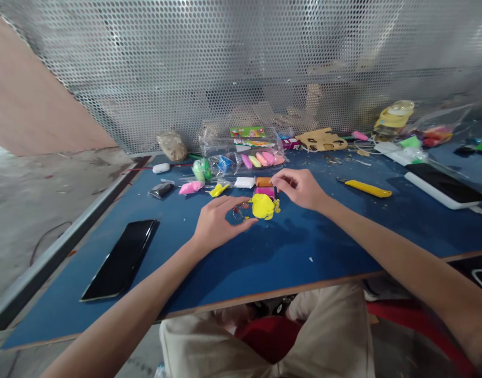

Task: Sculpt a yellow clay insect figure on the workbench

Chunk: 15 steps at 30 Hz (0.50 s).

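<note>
A flattened lump of yellow modelling clay (262, 206) is in front of me, with small ragged bits at its right edge. My left hand (219, 221) curves around its left side, thumb and forefinger tips against the rim. A small ring-like item (238, 211) shows between those fingers. My right hand (301, 188) is just above and right of the lump, fingertips pinched together; whatever they hold is hidden. Close behind are an orange clay block (264, 181), a magenta block (265, 191) and a white packet (244, 182).
A dark phone (120, 260) lies at left. A yellow utility knife (368, 188) and another phone on a white block (445, 184) are at right. Pink clay (191, 187), wrapped clay sticks (262, 159) and a beige cutout (321, 140) line the back, before a perforated metal panel (233, 58).
</note>
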{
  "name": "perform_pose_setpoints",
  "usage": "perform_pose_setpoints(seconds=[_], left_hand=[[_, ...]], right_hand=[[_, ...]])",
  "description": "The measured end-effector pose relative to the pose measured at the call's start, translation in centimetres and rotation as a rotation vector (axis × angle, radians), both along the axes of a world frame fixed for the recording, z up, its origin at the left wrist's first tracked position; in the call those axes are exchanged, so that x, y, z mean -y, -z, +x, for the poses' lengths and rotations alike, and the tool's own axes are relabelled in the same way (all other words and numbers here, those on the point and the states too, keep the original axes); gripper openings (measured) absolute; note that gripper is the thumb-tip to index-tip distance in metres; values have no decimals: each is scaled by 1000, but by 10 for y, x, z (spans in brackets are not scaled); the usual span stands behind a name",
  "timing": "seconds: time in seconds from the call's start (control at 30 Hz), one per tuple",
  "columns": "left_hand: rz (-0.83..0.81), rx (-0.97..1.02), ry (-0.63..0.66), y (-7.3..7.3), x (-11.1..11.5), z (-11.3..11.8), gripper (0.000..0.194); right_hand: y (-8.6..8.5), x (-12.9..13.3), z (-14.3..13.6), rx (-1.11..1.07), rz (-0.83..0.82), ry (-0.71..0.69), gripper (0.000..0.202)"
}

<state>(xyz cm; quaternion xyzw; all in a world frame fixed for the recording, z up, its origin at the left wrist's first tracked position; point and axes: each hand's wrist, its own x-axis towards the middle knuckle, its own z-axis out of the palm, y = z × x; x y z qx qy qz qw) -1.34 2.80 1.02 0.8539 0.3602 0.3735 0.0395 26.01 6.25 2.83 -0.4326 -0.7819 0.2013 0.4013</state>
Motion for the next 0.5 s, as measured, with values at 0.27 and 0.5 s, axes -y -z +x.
perform_pose_setpoints(seconds=[0.27, 0.5], left_hand=[[-75, -16, 0, 1, -1, -2, 41], [-220, 40, 24, 1, -6, -5, 43]], right_hand=[[19, 7, -2, -103, -323, -237, 42], [30, 6, 4, -34, -347, -389, 30]])
